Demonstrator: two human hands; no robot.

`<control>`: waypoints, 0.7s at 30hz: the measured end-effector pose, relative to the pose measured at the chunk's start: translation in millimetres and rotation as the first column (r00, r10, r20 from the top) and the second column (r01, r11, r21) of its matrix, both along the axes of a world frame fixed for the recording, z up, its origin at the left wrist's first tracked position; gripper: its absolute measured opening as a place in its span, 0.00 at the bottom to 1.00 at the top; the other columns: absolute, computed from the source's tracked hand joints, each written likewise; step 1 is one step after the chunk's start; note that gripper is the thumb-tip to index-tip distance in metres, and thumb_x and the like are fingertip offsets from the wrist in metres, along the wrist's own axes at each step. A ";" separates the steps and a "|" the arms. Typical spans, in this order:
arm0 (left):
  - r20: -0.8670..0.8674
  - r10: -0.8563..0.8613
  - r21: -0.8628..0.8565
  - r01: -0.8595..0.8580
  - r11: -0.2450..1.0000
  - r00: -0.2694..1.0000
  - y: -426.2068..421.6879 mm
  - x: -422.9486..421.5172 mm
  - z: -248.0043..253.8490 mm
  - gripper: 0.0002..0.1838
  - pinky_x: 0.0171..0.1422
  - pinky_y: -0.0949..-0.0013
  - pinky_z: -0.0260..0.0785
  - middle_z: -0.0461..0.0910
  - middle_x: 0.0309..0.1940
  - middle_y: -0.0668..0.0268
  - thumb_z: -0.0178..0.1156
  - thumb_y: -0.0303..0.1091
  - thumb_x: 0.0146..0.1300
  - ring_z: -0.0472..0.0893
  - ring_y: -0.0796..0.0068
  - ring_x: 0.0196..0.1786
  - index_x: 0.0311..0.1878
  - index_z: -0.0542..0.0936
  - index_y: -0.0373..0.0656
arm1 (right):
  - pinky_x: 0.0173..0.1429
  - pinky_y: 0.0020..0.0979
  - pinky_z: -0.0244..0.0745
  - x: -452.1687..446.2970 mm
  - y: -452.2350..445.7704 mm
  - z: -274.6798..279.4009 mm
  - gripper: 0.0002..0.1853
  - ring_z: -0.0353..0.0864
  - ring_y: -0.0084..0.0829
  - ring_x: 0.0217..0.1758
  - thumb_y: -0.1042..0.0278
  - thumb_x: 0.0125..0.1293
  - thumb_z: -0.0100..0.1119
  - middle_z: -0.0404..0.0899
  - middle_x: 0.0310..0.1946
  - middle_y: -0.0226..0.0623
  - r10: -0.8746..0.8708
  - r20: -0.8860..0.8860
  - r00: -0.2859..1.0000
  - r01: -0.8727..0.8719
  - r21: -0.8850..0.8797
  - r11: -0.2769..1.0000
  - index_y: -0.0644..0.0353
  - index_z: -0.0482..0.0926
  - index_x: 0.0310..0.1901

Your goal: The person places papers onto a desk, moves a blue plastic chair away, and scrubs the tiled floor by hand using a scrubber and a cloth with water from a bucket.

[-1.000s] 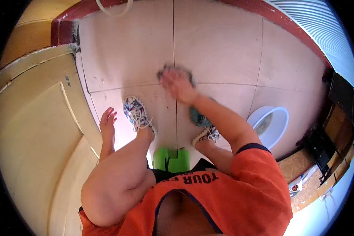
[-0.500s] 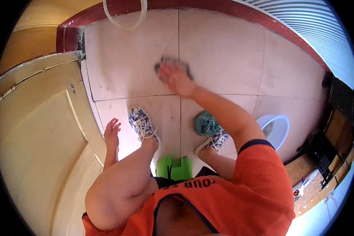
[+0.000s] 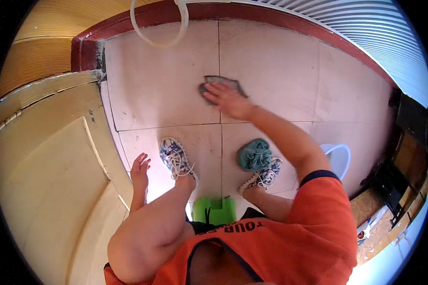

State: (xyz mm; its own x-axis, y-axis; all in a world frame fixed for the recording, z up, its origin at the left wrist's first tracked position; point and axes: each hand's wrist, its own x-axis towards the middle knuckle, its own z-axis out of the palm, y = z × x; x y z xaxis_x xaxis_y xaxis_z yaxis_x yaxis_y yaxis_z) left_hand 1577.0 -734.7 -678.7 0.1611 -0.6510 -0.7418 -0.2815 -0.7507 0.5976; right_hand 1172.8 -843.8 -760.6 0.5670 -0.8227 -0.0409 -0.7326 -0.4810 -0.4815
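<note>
Right hand (image 3: pixel 230 101) spread flat over a dark cloth (image 3: pixel 226 80) on the tiled floor (image 3: pixel 166 85).
Its fingers are slightly apart, probably so the palm can press the cloth evenly; the left hand (image 3: pixel 140 166) is open, holding nothing, beside the left knee, maybe for balance. Nearer the body than the right hand lies a crumpled green cloth (image 3: pixel 255 156), by the right shoe (image 3: pixel 269 175), seemingly within easy reach.

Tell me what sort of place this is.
Probably a small room or entryway in a home, though a shop is possible: there is a tiled floor, a yellowish panelled door at the left, and a ribbed white panel along the far right edge.
</note>
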 end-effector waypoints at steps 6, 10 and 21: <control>0.041 0.032 0.067 -0.034 0.997 0.999 21.7 13.5 -7.6 0.20 0.55 0.66 0.67 0.72 0.55 0.60 0.51 0.33 0.65 0.74 0.68 0.54 0.59 0.68 0.39 | 0.68 0.45 0.50 -68.1 -98.4 -31.9 0.26 0.56 0.44 0.68 0.58 0.68 0.39 0.55 0.66 0.48 -0.755 -0.141 0.641 0.630 -0.465 0.622 0.63 0.59 0.64; -0.010 0.042 0.035 -0.042 0.998 0.999 6.9 -7.7 3.3 0.20 0.55 0.67 0.67 0.72 0.55 0.57 0.51 0.29 0.64 0.75 0.68 0.54 0.59 0.68 0.37 | 0.70 0.47 0.46 33.3 -74.8 -51.4 0.25 0.55 0.43 0.68 0.66 0.62 0.48 0.59 0.64 0.48 -0.336 -0.238 0.912 0.302 -0.166 0.939 0.63 0.63 0.61; 0.031 0.043 0.070 -0.045 0.997 0.999 15.2 3.2 3.3 0.21 0.56 0.65 0.66 0.72 0.56 0.60 0.51 0.33 0.65 0.74 0.67 0.55 0.60 0.67 0.40 | 0.71 0.45 0.45 -46.3 -97.2 -38.4 0.23 0.49 0.44 0.72 0.60 0.69 0.34 0.54 0.67 0.50 -0.701 0.000 0.713 0.693 -0.154 0.705 0.59 0.61 0.63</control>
State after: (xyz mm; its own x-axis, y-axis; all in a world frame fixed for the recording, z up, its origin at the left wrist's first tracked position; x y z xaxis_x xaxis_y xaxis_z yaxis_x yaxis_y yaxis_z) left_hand 1580.2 -719.5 -675.4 0.2109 -0.5887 -0.7803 -0.2640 -0.8029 0.5344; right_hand 1126.5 -941.0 -799.0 -0.1697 -0.9818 0.0857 -0.9076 0.1219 -0.4016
